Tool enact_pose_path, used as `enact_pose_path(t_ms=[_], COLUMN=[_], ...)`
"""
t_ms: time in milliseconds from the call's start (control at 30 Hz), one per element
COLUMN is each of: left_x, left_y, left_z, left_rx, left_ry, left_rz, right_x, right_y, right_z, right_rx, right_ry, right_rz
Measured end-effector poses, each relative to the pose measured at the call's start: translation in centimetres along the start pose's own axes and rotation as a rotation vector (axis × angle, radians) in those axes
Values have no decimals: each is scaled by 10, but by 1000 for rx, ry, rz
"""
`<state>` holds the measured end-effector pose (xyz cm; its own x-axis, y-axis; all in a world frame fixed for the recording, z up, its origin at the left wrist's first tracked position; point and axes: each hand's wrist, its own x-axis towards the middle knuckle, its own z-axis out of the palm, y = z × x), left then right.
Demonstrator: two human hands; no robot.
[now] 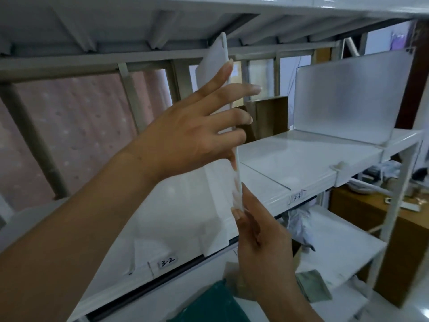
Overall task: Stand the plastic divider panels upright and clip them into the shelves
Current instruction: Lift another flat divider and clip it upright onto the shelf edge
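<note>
I hold a translucent white plastic divider panel (pixel 214 63) upright, edge-on to me, over the white shelf (pixel 285 159) labelled 3-2 and 3-3. My left hand (pixel 192 135) presses flat against the panel's left face with the fingers spread across its near edge. My right hand (pixel 260 242) pinches the panel's lower near edge between thumb and fingers. A second frosted divider panel (pixel 348 98) stands upright further right on the same shelf. A thin low strip (pixel 267 175) runs across the shelf between them.
The underside of the upper shelf (pixel 139 26) sits close above the panel's top. A lower shelf (pixel 336 247) carries a crumpled plastic bag (pixel 299 226) and folded cloth (pixel 313 287). A brown box (pixel 269 117) sits behind the shelf. A wooden desk (pixel 362 212) stands at right.
</note>
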<state>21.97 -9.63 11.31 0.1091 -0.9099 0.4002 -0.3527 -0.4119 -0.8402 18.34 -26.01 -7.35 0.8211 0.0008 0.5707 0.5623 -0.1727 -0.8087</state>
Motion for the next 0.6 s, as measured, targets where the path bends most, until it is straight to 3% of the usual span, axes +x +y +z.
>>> enact_pose_path(t_ms=[233, 600], left_x=[70, 158], left_y=[13, 39], left_z=[48, 121], left_rx=[-105, -171], left_ry=[49, 176], left_rz=[-4, 36], right_x=[24, 61], right_y=[30, 84], right_z=[-57, -155], right_rx=[-101, -136], right_ry=[97, 28], right_rz=[28, 63])
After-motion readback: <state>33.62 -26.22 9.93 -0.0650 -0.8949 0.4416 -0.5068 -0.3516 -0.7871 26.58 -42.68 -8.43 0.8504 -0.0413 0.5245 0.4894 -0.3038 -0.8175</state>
